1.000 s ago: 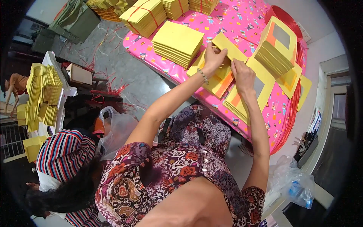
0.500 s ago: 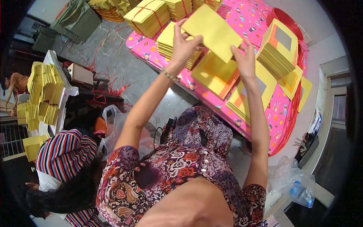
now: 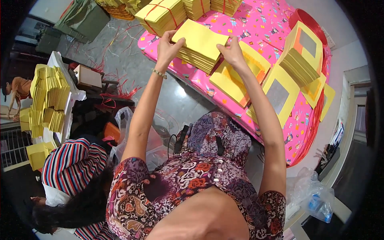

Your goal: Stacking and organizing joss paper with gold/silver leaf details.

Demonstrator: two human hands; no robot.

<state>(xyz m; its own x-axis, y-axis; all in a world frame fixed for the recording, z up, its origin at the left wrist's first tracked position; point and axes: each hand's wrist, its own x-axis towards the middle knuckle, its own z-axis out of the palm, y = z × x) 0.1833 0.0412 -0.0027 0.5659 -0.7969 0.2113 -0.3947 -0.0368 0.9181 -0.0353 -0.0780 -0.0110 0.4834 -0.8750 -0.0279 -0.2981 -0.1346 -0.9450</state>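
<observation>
A flat yellow paper packet (image 3: 202, 39) lies on top of a stack of similar packets (image 3: 195, 61) at the near left of the pink table. At its left edge, my left hand (image 3: 169, 49) grips it with the thumb on top. My right hand (image 3: 232, 53) pinches the right corner between thumb and fingers. Right beside the stack are yellow packets with orange edges (image 3: 236, 82). Beyond my right forearm, more packets with a grey window panel (image 3: 277, 94) lie on the table. A taller stack (image 3: 300, 60) stands farther right.
Bundles tied with red string (image 3: 162, 16) stand at the table's far left. Red strings (image 3: 308, 138) hang along the right edge near a red basin (image 3: 308, 24). On the left, a person in a striped top (image 3: 74, 162) sits near piled yellow packets (image 3: 50, 94); another person (image 3: 19, 90) bends farther off.
Both hands have moved left and lowered the yellow packet from mid-air onto the stack. The view has shifted slightly.
</observation>
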